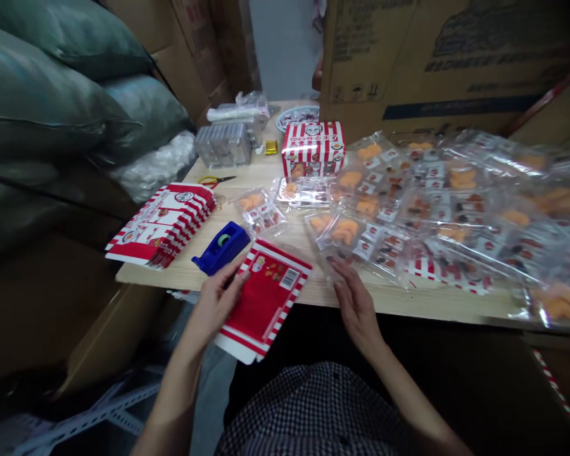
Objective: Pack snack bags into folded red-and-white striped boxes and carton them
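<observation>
Wooden table [403,296]: plastic packs [344,231] at right.
Left hand [221,294]: gripping flat red box [259,304].
Right hand [356,304]: at packs' edge; cannot tell grip.

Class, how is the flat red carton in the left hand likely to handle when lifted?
The carton is probably light: the left hand holds it at one side. It seems fairly stiff, showing no obvious sag beyond the table.

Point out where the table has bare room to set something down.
Bare wood on the table lies between the scissors and the assembled striped box. A smaller gap separates the flat red carton from the right hand. The table's right side is crowded with overlapping clear packs.
</observation>
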Demonstrator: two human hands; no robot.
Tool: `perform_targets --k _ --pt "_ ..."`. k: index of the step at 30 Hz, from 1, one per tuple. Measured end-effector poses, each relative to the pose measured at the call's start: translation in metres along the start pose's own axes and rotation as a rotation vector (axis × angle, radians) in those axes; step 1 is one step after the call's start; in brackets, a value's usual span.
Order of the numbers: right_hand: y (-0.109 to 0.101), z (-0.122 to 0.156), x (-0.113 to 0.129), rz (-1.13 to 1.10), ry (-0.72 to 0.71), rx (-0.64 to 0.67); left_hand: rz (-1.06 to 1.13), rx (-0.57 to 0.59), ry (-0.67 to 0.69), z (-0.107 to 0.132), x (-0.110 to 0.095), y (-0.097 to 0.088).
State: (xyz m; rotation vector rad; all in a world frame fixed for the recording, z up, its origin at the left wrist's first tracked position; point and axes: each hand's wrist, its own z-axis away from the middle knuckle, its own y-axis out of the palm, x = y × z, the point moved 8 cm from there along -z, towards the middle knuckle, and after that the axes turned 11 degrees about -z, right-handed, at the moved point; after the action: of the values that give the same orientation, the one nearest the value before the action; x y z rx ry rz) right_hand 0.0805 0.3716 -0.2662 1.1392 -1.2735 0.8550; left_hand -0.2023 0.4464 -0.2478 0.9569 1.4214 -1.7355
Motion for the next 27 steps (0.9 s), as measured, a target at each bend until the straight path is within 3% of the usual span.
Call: perform_targets --k 1,3,7,11,16,18,21,25,27 --pt "0.002 -0.006 0.004 0.053 -0.041 0.021 -0.023 0.014 0.007 -0.007 -0.002 -0.007" --pt "0.007 -0.015 0.000 0.001 0.038 0.088 -0.048 0.112 0.061 -0.018 -0.015 -0.005" --pt "0.013 -0.016 -0.018 -0.230 0.322 0.224 -0.112 0.340 0.343 -0.026 -0.062 0.037" --pt "-0.010 -0.006 -0.023 -0.270 0.411 0.124 -0.153 0.396 0.559 -0.037 -0.097 0.075" --pt "-0.025 0.029 -0.027 -0.418 0.584 0.077 -0.109 0.606 0.636 -0.036 -0.110 0.114" --pt "-0.033 0.043 -0.031 -0.423 0.623 0.098 -0.156 0.595 0.617 -0.042 -0.108 0.122" --pt "-0.040 0.060 -0.040 -0.381 0.685 0.205 -0.353 0.418 0.717 -0.063 -0.112 0.138" --pt "-0.034 0.066 -0.040 -0.373 0.705 0.375 -0.756 0.434 0.993 -0.086 -0.113 0.204" --pt "-0.031 0.061 -0.037 -0.386 0.680 0.389 -0.899 0.455 1.062 -0.098 -0.110 0.233"
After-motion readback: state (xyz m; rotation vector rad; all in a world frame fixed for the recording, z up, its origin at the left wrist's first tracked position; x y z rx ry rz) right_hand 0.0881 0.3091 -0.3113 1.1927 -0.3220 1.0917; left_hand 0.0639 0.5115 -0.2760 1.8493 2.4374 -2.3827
